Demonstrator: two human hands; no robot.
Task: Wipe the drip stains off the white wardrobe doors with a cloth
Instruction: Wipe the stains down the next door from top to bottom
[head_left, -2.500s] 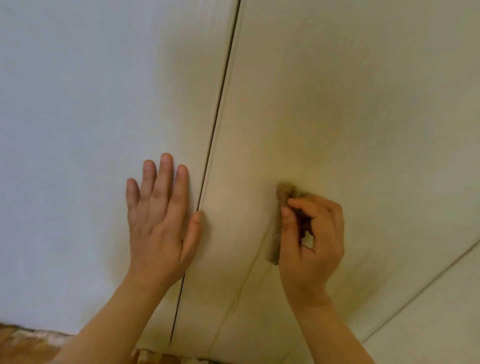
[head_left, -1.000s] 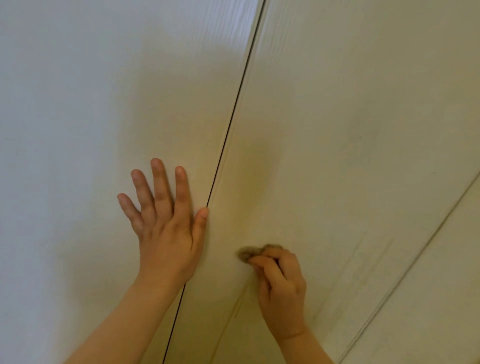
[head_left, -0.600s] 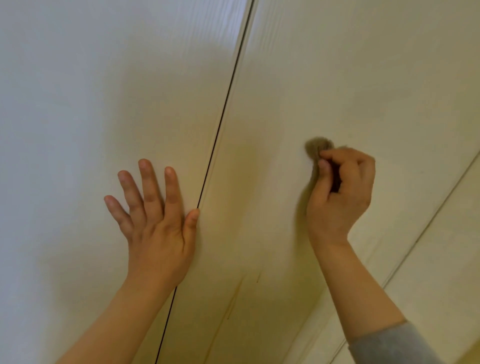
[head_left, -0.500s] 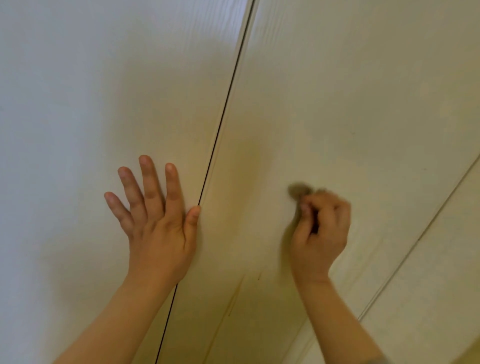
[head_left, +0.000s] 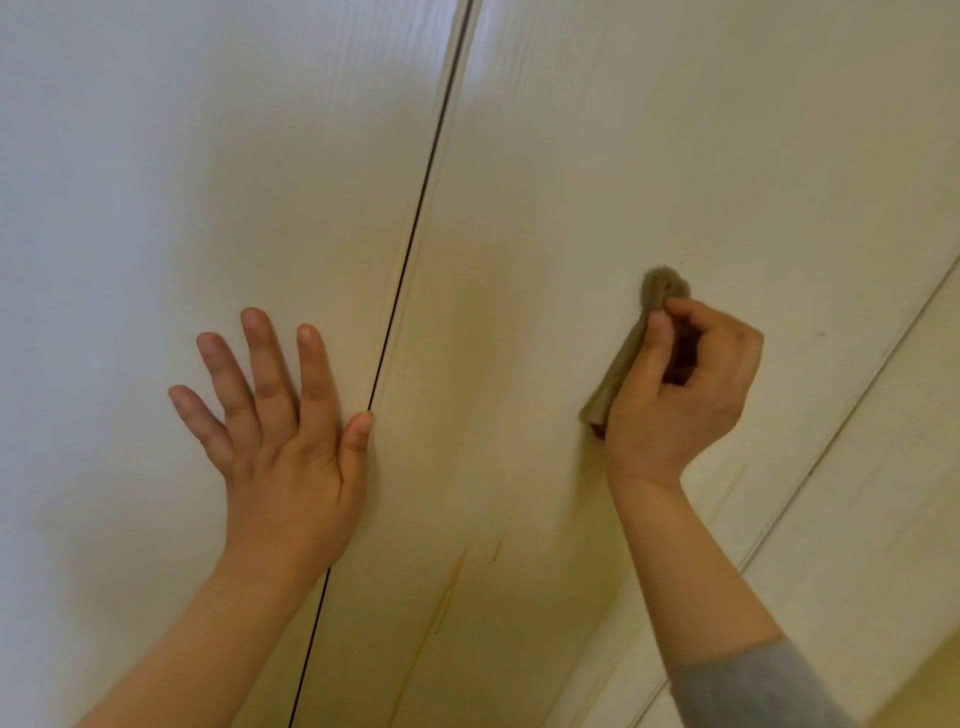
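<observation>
Doors (head_left: 571, 156): white pair, seam (head_left: 415, 249) running 12 to 7 o'clock.
Left hand (head_left: 280, 441): 8 o'clock, fingers straight, flat on the left door.
Right hand (head_left: 680, 395): 3 o'clock, fingers curled round the cloth (head_left: 621, 364).
Cloth: pressed against the right door.
Stains (head_left: 449, 587): brown streaks, 6 o'clock, unwiped.
Risk: I reckon my strokes, this far off, could miss them.
</observation>
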